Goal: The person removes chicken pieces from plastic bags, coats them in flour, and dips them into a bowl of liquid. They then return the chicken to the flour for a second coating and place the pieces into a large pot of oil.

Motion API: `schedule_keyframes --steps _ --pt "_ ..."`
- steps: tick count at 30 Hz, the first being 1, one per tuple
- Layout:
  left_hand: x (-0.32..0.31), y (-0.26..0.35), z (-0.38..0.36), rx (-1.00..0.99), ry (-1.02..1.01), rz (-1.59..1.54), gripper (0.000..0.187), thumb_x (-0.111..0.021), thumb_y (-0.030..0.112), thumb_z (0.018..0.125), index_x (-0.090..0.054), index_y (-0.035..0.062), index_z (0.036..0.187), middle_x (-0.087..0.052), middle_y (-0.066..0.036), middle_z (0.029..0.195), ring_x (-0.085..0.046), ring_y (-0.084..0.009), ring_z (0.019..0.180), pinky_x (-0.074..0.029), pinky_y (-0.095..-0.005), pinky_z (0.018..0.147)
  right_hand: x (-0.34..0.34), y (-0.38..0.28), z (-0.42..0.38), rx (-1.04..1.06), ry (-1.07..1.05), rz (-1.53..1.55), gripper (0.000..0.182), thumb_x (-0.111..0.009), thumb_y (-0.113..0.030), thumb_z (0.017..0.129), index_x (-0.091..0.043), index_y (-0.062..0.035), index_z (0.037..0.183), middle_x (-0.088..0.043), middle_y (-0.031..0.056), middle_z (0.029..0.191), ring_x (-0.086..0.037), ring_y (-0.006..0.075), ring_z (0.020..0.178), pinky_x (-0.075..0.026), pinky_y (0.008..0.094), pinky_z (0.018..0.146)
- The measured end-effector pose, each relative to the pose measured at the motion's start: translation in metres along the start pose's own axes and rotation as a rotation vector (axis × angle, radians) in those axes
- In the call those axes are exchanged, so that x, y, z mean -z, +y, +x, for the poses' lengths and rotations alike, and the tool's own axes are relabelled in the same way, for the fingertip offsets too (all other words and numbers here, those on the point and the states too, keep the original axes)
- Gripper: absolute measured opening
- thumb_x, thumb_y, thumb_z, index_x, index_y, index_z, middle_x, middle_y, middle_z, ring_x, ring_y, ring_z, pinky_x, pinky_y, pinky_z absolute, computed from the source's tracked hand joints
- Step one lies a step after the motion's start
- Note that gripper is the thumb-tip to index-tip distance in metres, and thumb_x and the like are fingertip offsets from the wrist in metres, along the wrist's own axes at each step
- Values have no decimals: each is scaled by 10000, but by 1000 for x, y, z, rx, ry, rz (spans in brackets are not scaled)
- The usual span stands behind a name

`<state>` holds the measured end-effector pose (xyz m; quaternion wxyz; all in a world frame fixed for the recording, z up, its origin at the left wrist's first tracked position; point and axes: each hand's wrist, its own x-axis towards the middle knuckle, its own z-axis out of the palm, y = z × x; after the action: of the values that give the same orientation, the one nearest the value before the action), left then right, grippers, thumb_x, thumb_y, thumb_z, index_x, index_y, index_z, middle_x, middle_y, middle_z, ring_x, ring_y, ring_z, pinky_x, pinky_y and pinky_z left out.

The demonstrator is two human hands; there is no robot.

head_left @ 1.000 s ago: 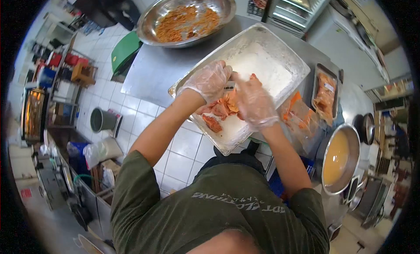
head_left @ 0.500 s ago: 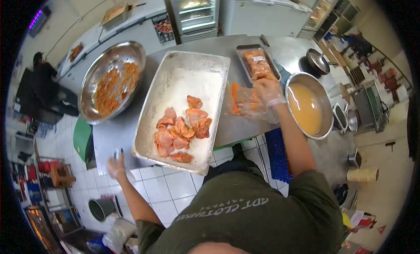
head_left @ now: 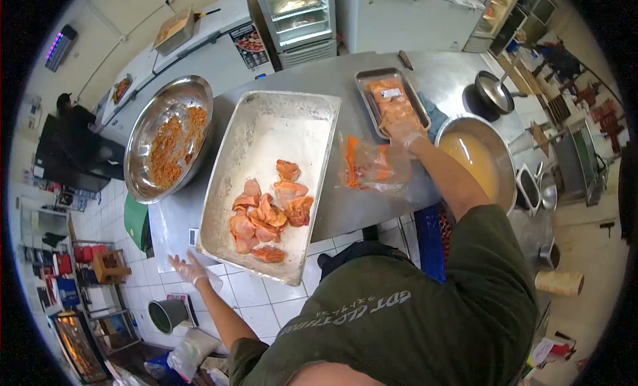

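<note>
My right hand [head_left: 404, 131], in a clear glove, is closed at the near end of a plastic-wrapped pack of orange marinated meat [head_left: 391, 103] with a white label. The pack lies in a metal tray [head_left: 361, 87]; my fingertips are partly hidden. My left hand [head_left: 189, 269], also gloved, is held beyond the table's left front edge, fingers spread and holding nothing. Near it, a small white-framed object with a dark face [head_left: 193, 237] sits at the table edge. Raw orange-coated chicken pieces [head_left: 269, 213] lie on white flour in a large rectangular pan [head_left: 319, 103] between my hands.
A steel bowl with orange-brown crumbs [head_left: 135, 170] stands left of the pan. An opened plastic bag with orange print [head_left: 372, 165] lies right of it. Beyond my right forearm are a bowl of yellowish liquid [head_left: 468, 153] and a frying pan [head_left: 488, 87]. A person [head_left: 83, 137] is at far left.
My left hand has moved down and toward me, its fingers now spread; the small object it was at stays by the table edge. My right hand stays at the meat pack. The view has shifted slightly.
</note>
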<state>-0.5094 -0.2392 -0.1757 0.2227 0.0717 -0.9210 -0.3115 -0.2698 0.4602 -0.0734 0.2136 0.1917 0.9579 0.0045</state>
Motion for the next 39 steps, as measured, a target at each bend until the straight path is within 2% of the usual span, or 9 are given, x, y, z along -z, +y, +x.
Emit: schedule_keyframes --steps 4,5,8,11,17,32,33,37,39 --pt "21 36 -49 65 127 -155 783 -747 264 857 -305 41 1463 -558 -202 1260 -585 -303 1033 -512 -388 877 -70 45 50 130 733 123 324 -611 -245 791 -646 -46 1045 -658 251 1040 -657 368 984 -516 466 831" --pt "34 85 -78 118 102 -125 797 -750 275 855 -294 36 1464 -548 -209 1265 -581 -297 1039 -512 -388 883 -36 32 24 19 354 151 357 -599 -240 795 -642 -6 1062 -656 264 1062 -659 361 1007 -516 473 845" --pt "24 144 -144 286 -3 -54 835 -744 287 858 -245 14 1470 -500 -249 1299 -554 -297 1103 -494 -391 921 -75 26 65 -173 285 19 567 -582 -213 842 -497 -38 1375 -482 216 1408 -428 320 1344 -435 440 1030" --pt "14 173 -193 526 -196 -109 762 -685 258 893 -240 1 1456 -499 -247 1302 -546 -296 1112 -477 -387 926 4 23 48 -181 -168 156 508 -591 -209 855 -557 9 1313 -561 241 1317 -515 340 1270 -478 440 977" --pt "2 147 -223 551 -232 -376 517 -548 150 951 -298 -21 1370 -551 -217 1228 -572 -282 1011 -478 -392 878 -100 51 103 -154 223 199 393 -609 -252 867 -668 33 1131 -695 203 1057 -675 366 1005 -509 454 922" --pt "-4 114 -117 371 -538 -189 404 -570 94 914 -395 55 1277 -647 -196 1011 -623 -261 882 -508 -399 761 -86 72 123 -6 368 -218 320 -534 -228 905 -662 -39 1130 -676 183 1136 -661 370 1038 -517 439 916" --pt "-14 102 -114 457 -541 -212 393 -573 96 912 -405 54 1265 -649 -192 1016 -628 -265 880 -508 -398 760 -44 52 107 13 86 -250 354 -516 -200 912 -608 -51 1219 -676 192 1123 -658 353 1052 -518 438 914" --pt "11 151 -105 470 -624 -596 311 -531 65 958 -420 79 1248 -629 -99 998 -596 -203 860 -520 -339 745 -68 59 112 -68 390 540 292 -582 -199 853 -645 -92 1117 -671 198 1061 -631 362 1025 -486 444 915" --pt "-2 103 -91 280 -689 -382 325 -549 75 948 -426 83 1249 -630 -98 979 -612 -211 816 -536 -370 698 -54 61 99 133 378 -133 294 -607 -205 831 -652 -91 1099 -671 199 1038 -633 374 1000 -494 447 901"
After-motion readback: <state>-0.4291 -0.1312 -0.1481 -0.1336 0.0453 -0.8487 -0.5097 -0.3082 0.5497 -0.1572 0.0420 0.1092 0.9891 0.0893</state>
